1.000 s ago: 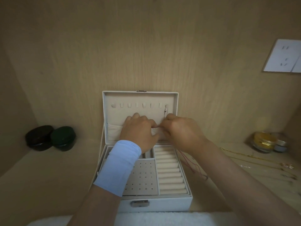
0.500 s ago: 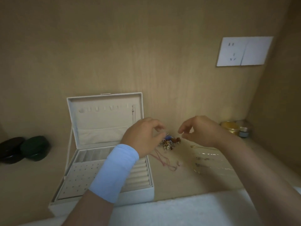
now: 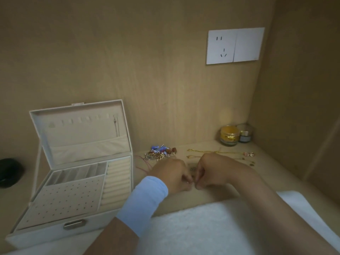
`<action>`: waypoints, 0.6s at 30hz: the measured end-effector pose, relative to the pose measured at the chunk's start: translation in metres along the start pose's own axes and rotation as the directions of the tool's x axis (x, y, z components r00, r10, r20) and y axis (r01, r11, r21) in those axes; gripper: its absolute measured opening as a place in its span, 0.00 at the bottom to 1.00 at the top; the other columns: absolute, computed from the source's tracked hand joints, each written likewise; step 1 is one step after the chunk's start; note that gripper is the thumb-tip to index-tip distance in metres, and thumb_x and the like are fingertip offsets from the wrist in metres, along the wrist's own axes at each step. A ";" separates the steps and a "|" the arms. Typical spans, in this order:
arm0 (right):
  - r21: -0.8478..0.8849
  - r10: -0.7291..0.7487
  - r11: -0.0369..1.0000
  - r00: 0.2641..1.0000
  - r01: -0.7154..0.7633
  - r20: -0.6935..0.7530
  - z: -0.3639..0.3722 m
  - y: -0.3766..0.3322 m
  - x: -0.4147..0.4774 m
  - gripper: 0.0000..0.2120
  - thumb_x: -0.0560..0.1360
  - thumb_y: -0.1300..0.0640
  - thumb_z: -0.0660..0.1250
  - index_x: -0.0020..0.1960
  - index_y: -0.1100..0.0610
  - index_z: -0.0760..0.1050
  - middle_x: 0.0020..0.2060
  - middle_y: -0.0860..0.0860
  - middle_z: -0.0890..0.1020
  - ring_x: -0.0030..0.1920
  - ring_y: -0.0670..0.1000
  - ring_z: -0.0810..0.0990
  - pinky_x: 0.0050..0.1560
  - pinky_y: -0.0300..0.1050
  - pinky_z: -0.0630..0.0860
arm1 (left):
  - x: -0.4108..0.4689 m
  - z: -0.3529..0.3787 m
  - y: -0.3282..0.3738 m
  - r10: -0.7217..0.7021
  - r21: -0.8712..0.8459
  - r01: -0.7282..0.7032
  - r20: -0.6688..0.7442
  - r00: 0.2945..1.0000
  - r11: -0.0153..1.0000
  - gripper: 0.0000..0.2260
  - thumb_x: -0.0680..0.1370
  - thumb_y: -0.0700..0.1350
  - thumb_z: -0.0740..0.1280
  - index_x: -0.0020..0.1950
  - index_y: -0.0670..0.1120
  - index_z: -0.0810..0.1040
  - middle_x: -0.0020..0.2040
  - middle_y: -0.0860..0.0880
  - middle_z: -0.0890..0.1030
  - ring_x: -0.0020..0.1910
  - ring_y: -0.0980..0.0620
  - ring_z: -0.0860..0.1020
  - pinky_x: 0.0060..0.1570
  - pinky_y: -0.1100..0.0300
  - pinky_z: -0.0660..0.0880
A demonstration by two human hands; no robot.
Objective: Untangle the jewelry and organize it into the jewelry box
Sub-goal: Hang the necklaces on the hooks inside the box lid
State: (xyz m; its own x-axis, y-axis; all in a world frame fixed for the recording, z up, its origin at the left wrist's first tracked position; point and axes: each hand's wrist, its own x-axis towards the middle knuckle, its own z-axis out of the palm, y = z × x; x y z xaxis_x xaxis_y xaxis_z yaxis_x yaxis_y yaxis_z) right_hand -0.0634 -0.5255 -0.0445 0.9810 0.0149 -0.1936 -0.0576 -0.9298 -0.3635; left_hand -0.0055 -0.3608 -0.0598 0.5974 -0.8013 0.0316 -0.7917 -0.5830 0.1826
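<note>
I'm watching a small glinting piece being pinched tight between the left hand and right hand, on the desk at 3 o'clock from the jewelry box. A second ago both were working at the lid hooks, where one chain is now hanging, so I'm judging the next untangling is starting. Nothing is reading as legible, jars included.

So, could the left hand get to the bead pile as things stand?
Probably yes. The bead pile lies just beyond the left hand with nothing between them. But it and the right hand seem to pinch a small piece, so it must let go first.
</note>
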 end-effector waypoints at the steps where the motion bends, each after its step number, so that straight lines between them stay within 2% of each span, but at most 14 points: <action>1: -0.002 0.007 1.000 1.000 -0.007 -0.006 0.001 0.001 0.000 0.07 0.63 0.49 0.78 0.40 0.43 0.85 0.35 0.39 0.85 0.40 0.40 0.82 0.48 0.46 0.81 | 0.000 0.002 0.000 0.013 0.000 -0.013 -0.010 1.000 1.000 0.08 0.73 0.54 0.71 0.52 0.59 0.85 0.50 0.56 0.81 0.55 0.51 0.72 0.50 0.62 0.65; 5: 0.017 0.006 1.000 1.000 -0.006 0.004 0.002 0.003 0.001 0.07 0.63 0.50 0.78 0.41 0.45 0.86 0.36 0.40 0.85 0.42 0.41 0.82 0.50 0.47 0.81 | 0.001 0.006 0.003 0.031 0.020 -0.029 -0.073 0.997 0.999 0.06 0.75 0.50 0.69 0.48 0.56 0.85 0.48 0.55 0.81 0.53 0.51 0.73 0.49 0.60 0.66; 9: 0.080 -0.004 0.997 1.000 0.003 0.020 0.004 0.005 0.002 0.07 0.63 0.49 0.78 0.40 0.44 0.86 0.36 0.39 0.85 0.43 0.41 0.82 0.51 0.47 0.81 | 0.000 0.012 0.005 0.050 0.113 -0.038 -0.108 0.993 0.993 0.08 0.78 0.50 0.64 0.50 0.52 0.83 0.51 0.53 0.80 0.54 0.51 0.71 0.56 0.57 0.64; 12: 0.181 -0.039 0.983 0.999 0.038 0.003 0.004 0.006 0.003 0.04 0.66 0.51 0.78 0.40 0.47 0.86 0.34 0.41 0.84 0.37 0.39 0.79 0.46 0.41 0.76 | -0.001 0.009 0.003 0.034 0.093 -0.020 -0.158 0.987 0.995 0.07 0.80 0.49 0.61 0.50 0.52 0.79 0.51 0.53 0.78 0.54 0.51 0.71 0.58 0.57 0.63; 13: 0.220 -0.052 0.974 0.999 0.053 -0.009 0.002 0.007 0.002 0.02 0.68 0.52 0.78 0.40 0.49 0.86 0.34 0.43 0.84 0.36 0.38 0.77 0.45 0.39 0.74 | -0.003 0.006 0.002 0.013 0.045 -0.006 -0.171 0.985 0.999 0.07 0.80 0.49 0.61 0.50 0.52 0.78 0.50 0.53 0.79 0.54 0.51 0.71 0.57 0.57 0.63; 15: 0.299 -0.081 0.950 0.996 0.087 -0.033 -0.005 0.004 -0.003 0.02 0.72 0.53 0.75 0.42 0.51 0.85 0.33 0.44 0.82 0.34 0.38 0.75 0.41 0.36 0.72 | -0.006 -0.003 -0.002 -0.051 -0.168 0.023 -0.164 0.985 0.985 0.04 0.80 0.47 0.62 0.48 0.53 0.76 0.47 0.53 0.80 0.50 0.52 0.74 0.55 0.57 0.68; 18: 0.563 -0.135 0.818 0.991 0.119 -0.012 -0.019 -0.003 -0.014 0.06 0.76 0.58 0.72 0.45 0.60 0.81 0.34 0.50 0.82 0.32 0.44 0.77 0.37 0.35 0.73 | -0.012 -0.019 -0.003 -0.136 -0.514 0.030 -0.170 0.976 0.857 0.06 0.79 0.46 0.64 0.44 0.56 0.76 0.42 0.55 0.80 0.42 0.54 0.78 0.46 0.57 0.75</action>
State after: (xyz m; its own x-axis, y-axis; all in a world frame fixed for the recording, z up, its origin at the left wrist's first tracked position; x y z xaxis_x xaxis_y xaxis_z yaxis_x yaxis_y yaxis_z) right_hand -0.0736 -0.5297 -0.0237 0.9819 0.1363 -0.1314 -0.0349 -0.5521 -0.8330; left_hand -0.0079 -0.3466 -0.0425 0.7123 -0.6803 0.1726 -0.5951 -0.4550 0.6625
